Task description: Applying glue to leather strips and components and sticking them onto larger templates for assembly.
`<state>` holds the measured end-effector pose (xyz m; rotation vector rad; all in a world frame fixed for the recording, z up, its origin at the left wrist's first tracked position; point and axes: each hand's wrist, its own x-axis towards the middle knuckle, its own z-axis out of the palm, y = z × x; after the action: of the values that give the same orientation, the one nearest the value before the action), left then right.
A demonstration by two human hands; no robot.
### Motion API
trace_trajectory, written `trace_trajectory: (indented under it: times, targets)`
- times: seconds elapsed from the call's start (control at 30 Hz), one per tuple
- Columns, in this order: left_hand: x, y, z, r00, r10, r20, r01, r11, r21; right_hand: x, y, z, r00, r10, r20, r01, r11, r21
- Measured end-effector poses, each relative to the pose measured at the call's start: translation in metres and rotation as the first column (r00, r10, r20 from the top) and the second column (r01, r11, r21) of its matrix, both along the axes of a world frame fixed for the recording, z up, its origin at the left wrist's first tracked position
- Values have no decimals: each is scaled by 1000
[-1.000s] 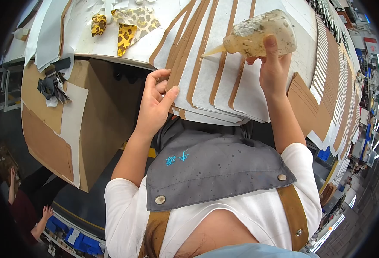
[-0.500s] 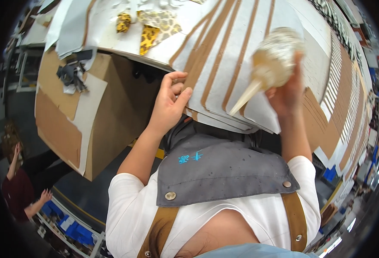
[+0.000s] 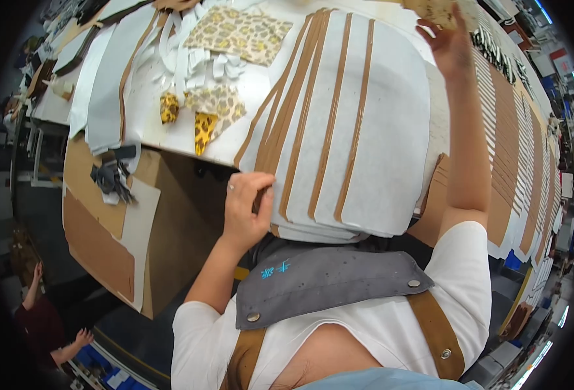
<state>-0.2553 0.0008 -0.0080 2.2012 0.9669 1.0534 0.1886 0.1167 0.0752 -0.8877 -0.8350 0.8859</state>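
Observation:
A fan of overlapping pale grey sheets (image 3: 391, 136) with brown edge strips lies at the table's front edge. At the fan's lower left corner, my left hand (image 3: 246, 207) has fingers and thumb closed on the closely stacked brown edges. My right hand (image 3: 453, 49) reaches far out to the upper right, its fingers spread apart. Just beyond those fingers is the pale yellowish glue bottle (image 3: 440, 9), partly cut off by the picture's top. The fingers overlap the bottle, and the contact is hard to make out.
Leopard-print pieces (image 3: 238, 36) and white scraps (image 3: 218, 67) lie left of the fan. More grey sheets (image 3: 105, 97) sit farther left. A cardboard box (image 3: 170, 227) stands below the table edge. Striped brown-and-white strips (image 3: 505, 149) lie at right. Another person (image 3: 43, 325) is at far left.
My right hand has carried the glue bottle from above the sheets to the upper right, and its fingers have spread. My left hand stays at the sheet edges. The whole view has shifted.

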Motion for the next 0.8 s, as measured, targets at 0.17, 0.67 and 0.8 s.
trace_trajectory:
  times: [0.17,0.67,0.8]
  targets:
    - [-3,6,-15,997,-75,19,75,997,-15,-14,46,-9,993,-112,27,115,985,-125]
    - [-8,8,-36,989,-95,117,118,971,-209,-39,101,-8,907,-282,312,320,944,-77]
    - [-7,11,-37,987,-112,117,136,966,-220,-26,110,-15,850,-261,457,306,952,-27]
